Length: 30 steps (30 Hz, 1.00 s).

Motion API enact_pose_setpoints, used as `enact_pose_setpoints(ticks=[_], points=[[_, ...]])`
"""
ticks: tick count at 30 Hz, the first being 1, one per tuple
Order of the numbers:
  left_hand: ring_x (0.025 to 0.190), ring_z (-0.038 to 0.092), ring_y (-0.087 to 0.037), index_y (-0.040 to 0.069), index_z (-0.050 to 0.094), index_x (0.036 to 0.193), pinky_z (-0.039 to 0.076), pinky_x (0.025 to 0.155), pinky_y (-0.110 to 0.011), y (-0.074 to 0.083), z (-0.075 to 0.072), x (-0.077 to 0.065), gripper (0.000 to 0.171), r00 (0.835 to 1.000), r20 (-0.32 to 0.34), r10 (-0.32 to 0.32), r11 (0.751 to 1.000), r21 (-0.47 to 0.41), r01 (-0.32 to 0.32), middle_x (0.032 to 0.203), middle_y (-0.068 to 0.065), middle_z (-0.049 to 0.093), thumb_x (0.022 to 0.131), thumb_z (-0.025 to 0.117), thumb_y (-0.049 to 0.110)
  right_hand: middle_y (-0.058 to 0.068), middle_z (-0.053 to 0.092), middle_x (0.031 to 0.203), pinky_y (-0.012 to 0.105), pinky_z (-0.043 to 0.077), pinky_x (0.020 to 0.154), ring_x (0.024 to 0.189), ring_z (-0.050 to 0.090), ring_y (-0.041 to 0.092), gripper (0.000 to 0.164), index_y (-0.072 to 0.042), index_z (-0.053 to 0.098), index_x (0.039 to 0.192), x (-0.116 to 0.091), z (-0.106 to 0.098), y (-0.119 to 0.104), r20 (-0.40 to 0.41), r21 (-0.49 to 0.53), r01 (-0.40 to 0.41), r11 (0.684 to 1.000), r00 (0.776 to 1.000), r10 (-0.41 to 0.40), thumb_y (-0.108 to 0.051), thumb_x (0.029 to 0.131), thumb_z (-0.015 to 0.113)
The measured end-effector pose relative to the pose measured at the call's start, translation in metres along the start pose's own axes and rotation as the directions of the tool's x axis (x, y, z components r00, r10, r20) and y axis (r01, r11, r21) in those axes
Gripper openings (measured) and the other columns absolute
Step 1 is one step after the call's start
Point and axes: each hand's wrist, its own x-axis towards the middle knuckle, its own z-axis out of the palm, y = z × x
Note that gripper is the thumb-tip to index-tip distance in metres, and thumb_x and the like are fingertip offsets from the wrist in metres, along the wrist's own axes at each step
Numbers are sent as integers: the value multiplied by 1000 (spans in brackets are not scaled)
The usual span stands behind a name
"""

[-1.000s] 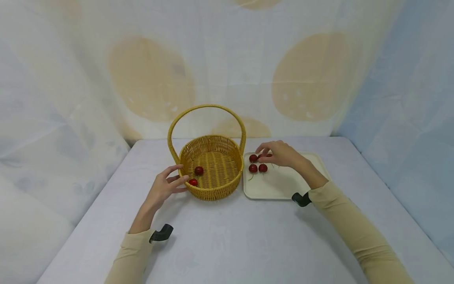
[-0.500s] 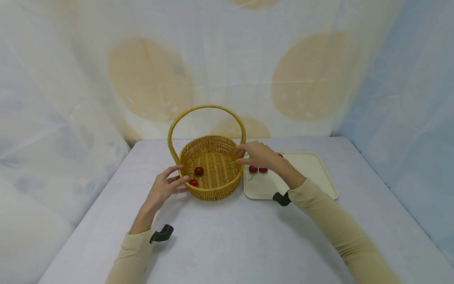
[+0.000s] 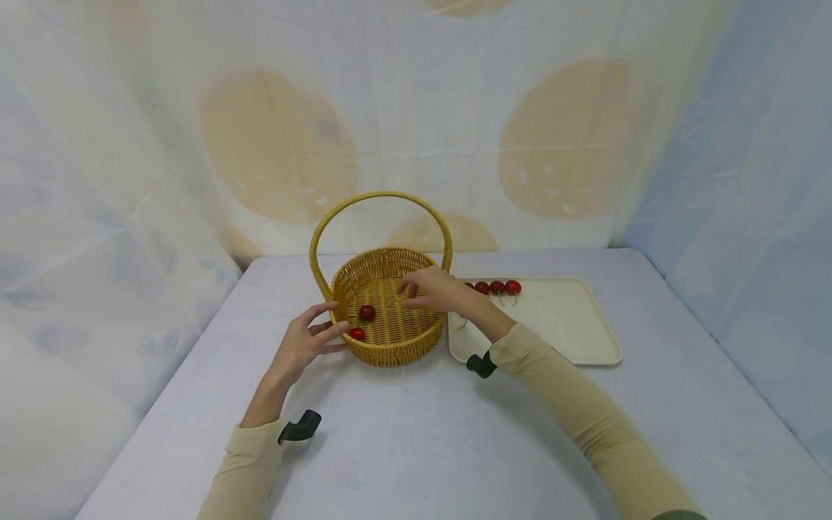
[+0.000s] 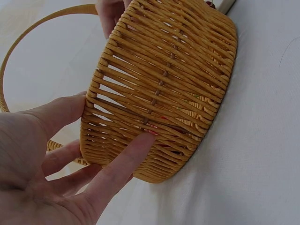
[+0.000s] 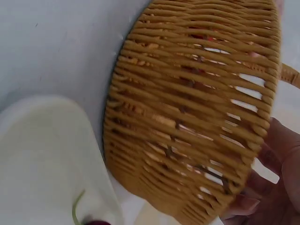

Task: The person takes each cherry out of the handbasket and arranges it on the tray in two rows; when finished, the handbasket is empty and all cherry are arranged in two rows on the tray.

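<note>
My left hand (image 3: pixel 297 348) holds the left side of a yellow woven basket (image 3: pixel 390 356) with a tall hoop handle. In the left wrist view, fingers (image 4: pixel 138 143) press against the basket's outer wall and others reach past its rim. Two red cherries, a dark one (image 3: pixel 367 313) and a brighter one (image 3: pixel 357 334), lie inside at the left. My right hand (image 3: pixel 434 289) hovers over the basket's right half, fingers bent downward. Whether anything is between those fingertips is hidden; the right wrist view shows the hand (image 5: pixel 276 183) partly behind the basket weave.
A cream tray (image 3: pixel 572 328) lies just right of the basket. Along its back edge is a row of cherries (image 3: pixel 513 287) with stems; my right forearm covers part of the tray. White patterned cloth (image 3: pixel 416 137) hangs behind the table.
My right hand has moved left from above the tray cherries, across the basket's rim, to above its inside. The left hand and the two cherries in the basket look unchanged.
</note>
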Motion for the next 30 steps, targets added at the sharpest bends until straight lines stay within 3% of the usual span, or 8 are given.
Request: enact_pose_setpoints(ticks=[8, 15, 21, 30], points=[[136, 47, -40, 8, 38, 148, 58, 89, -51, 1, 0, 0, 72, 1000, 0, 0, 1000, 17, 0, 159, -15, 29, 90, 72, 32, 7, 73, 100, 33, 58, 80, 92, 68, 19, 32, -10, 66, 121, 22, 22, -1, 30, 63, -35, 997, 999, 33, -26, 93, 68], [136, 47, -41, 10, 39, 148, 57, 91, -52, -1, 0, -2, 71, 1000, 1, -10, 1000, 14, 10, 159, -15, 29, 89, 72, 33, 8, 72, 106, 32, 57, 86, 95, 67, 19, 38, -9, 62, 129, 38, 38, -7, 71, 105, -80, 991, 995, 73, -22, 93, 69], [136, 47, -41, 7, 37, 148, 58, 89, -52, 1, 1, -2, 72, 1000, 2, 2, 1000, 11, -2, 159, -15, 29, 90, 72, 33, 12, 67, 116, 36, 56, 90, 103, 64, 24, 45, -10, 54, 137, 49, 50, -12, 86, 89, -55, 995, 995, 47, -19, 94, 67], [136, 47, -41, 8, 37, 148, 58, 89, -52, 3, 1, -3, 72, 1000, 3, 1, 1000, 18, -1, 158, -15, 30, 90, 72, 33, 9, 65, 124, 36, 55, 94, 105, 61, 23, 41, -8, 59, 132, 58, 57, -23, 78, 101, -33, 994, 997, 25, -13, 92, 69]])
